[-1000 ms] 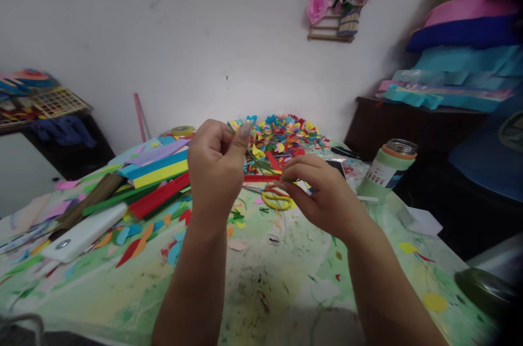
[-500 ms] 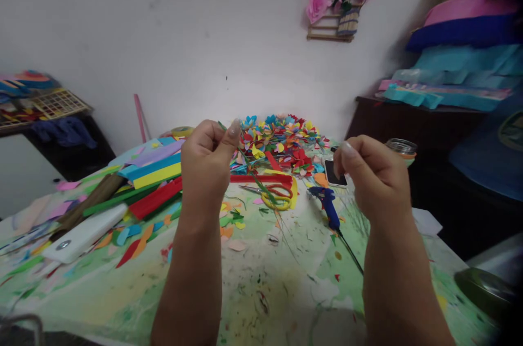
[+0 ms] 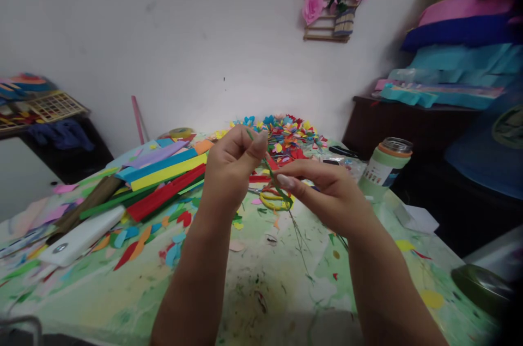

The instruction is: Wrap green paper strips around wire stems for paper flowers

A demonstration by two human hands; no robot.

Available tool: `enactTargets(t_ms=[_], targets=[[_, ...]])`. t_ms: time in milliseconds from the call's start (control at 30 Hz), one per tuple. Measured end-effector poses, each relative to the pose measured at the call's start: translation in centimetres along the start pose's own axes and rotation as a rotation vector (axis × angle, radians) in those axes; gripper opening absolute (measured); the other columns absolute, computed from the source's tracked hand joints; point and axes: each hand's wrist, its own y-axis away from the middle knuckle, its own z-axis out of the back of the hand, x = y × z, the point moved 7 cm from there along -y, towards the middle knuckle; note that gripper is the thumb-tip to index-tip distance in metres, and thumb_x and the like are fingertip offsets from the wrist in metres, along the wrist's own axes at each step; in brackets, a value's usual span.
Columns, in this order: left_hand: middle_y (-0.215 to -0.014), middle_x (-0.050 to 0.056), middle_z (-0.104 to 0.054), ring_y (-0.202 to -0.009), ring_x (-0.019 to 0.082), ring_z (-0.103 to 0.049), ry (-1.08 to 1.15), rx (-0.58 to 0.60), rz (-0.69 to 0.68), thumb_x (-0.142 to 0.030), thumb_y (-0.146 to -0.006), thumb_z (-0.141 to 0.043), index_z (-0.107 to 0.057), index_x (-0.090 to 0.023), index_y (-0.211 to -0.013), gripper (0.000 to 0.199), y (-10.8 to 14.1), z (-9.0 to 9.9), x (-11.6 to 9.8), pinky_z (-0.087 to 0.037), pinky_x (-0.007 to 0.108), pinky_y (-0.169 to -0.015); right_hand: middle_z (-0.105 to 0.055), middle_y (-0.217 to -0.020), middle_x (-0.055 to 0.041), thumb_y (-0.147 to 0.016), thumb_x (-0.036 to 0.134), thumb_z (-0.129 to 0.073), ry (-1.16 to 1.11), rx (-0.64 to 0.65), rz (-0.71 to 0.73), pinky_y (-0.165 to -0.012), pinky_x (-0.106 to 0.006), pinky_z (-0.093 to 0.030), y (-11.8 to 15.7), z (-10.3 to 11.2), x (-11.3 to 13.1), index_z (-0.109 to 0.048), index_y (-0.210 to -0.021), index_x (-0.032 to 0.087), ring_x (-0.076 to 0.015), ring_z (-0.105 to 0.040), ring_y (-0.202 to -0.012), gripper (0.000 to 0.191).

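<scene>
The green stem (image 3: 281, 191) slanted in front of the scissors (image 3: 266, 205), pinched by the left hand (image 3: 229, 171) and, nearer the scissors, the right hand (image 3: 327, 193).

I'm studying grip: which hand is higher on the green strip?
The left hand, pinching near the upper tip of the green strip; the right hand is lower along it.

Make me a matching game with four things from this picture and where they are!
1. long thin green strip
2. scissors with yellow and red handles
3. pale green bottle with an orange ring
4. big red and pink paper flowers

A. at the right side of the green-and-white table
B. up on the pale wall
C. pinched in the left hand
D. lying partly hidden behind the strip

Pairs: 1-C, 2-D, 3-A, 4-B
</scene>
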Motion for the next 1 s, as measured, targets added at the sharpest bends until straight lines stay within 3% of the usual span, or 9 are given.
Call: enactTargets(t_ms=[133,233,467,633,767,1000], targets=[[-0.060,-0.003,-0.036,-0.055,0.010,-0.030,0.010,0.014,-0.003,-0.035,-0.082,-0.064,-0.043,-0.018,-0.056,0.038,0.3,-0.4,-0.2,-0.028,0.027,-0.051,-0.066,-0.066,-0.0018,-0.081,0.037,-0.063,-0.172,0.029,-0.118,-0.056,-0.025,-0.045,-0.1,-1.5,-1.2,-0.068,-0.070,0.017,-0.0119,-0.057,-0.061,0.023],[-0.060,-0.003,-0.036,-0.055,0.010,-0.030,0.020,-0.013,-0.020,-0.035,-0.082,-0.064,-0.043,-0.018,-0.056,0.037,0.2,-0.2,-0.4,-0.028,0.027,-0.050,-0.063,-0.063,-0.0012,-0.080,0.039,-0.064,-0.240,0.031,-0.156,-0.056,-0.026,-0.044,-0.1,-1.8,-1.7,-0.066,-0.067,0.017,-0.0115,-0.055,-0.059,0.025],[-0.058,-0.004,-0.036,-0.051,0.010,-0.027,0.037,-0.105,-0.005,-0.045,-0.076,-0.068,-0.043,-0.019,-0.056,0.040,0.0,0.9,-0.4,-0.025,0.028,-0.047,-0.067,-0.066,-0.0024,-0.080,0.032,-0.064,-0.045,0.083,-0.081,-0.058,-0.026,-0.044,0.0,-1.1,-0.8,-0.069,-0.068,0.017,-0.0125,-0.057,-0.063,0.020],[-0.058,-0.004,-0.036,-0.051,0.010,-0.028,0.019,-0.115,-0.007,-0.045,-0.076,-0.067,-0.044,-0.019,-0.056,0.041,0.2,0.8,-0.5,-0.024,0.027,-0.046,-0.070,-0.069,-0.0014,-0.079,0.031,-0.065,-0.310,0.041,-0.149,-0.060,-0.027,-0.049,0.0,-1.5,-1.7,-0.073,-0.083,0.021,-0.0123,-0.061,-0.063,0.013],[-0.059,-0.003,-0.037,-0.052,0.009,-0.029,0.013,-0.095,-0.029,-0.045,-0.077,-0.067,-0.045,-0.019,-0.057,0.040,0.2,0.4,-0.7,-0.025,0.027,-0.046,-0.068,-0.061,0.0010,-0.077,0.024,-0.068,-0.468,-0.013,-0.167,-0.058,-0.025,-0.050,-0.1,-1.8,-1.9,-0.074,-0.076,0.022,-0.0105,-0.061,-0.059,0.007],[-0.059,-0.003,-0.037,-0.052,0.010,-0.029,0.046,-0.105,-0.034,-0.041,-0.076,-0.068,-0.046,-0.018,-0.056,0.038,0.2,0.8,-0.8,-0.024,0.027,-0.046,-0.069,-0.060,0.0003,-0.071,0.021,-0.072,-0.582,0.057,-0.240,-0.060,-0.026,-0.052,0.0,-1.9,-2.0,-0.076,-0.074,0.023,-0.0113,-0.063,-0.058,0.005]])
